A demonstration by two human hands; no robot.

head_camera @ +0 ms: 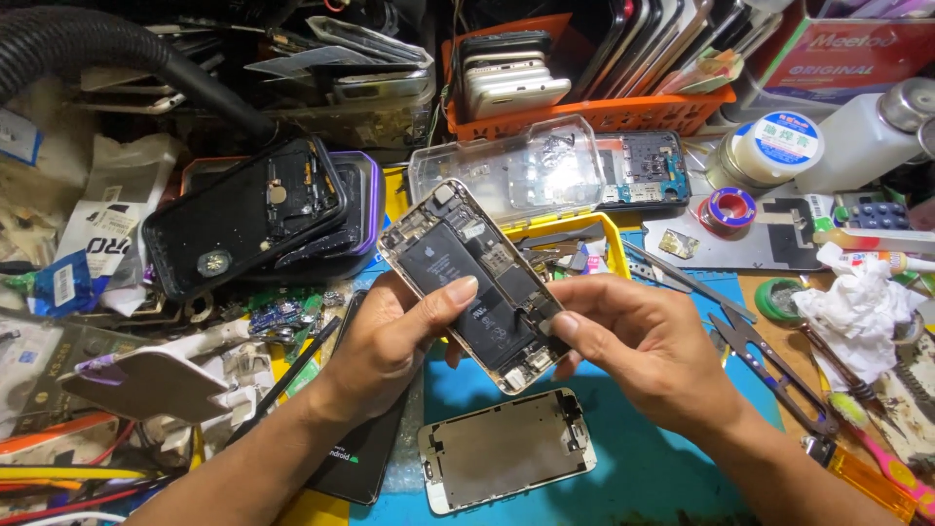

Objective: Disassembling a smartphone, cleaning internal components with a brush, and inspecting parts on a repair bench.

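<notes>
My left hand point(390, 341) and my right hand point(648, 356) together hold an opened smartphone body point(472, 282) above the blue mat, its black battery and inner parts facing up. The left thumb presses on the battery; the right thumb rests on the phone's lower right edge. Below the hands a detached white screen panel point(506, 450) lies face down on the blue mat point(662, 468). A black phone point(355, 458) lies partly under my left wrist.
Stacked dark phone housings point(253, 209) sit at the left, a clear plastic box point(511, 166) and an orange basket of phones point(594, 107) behind. Tweezers point(682, 278), small scissors point(769, 370), a crumpled tissue point(857, 307) and a white bottle point(862, 136) crowd the right.
</notes>
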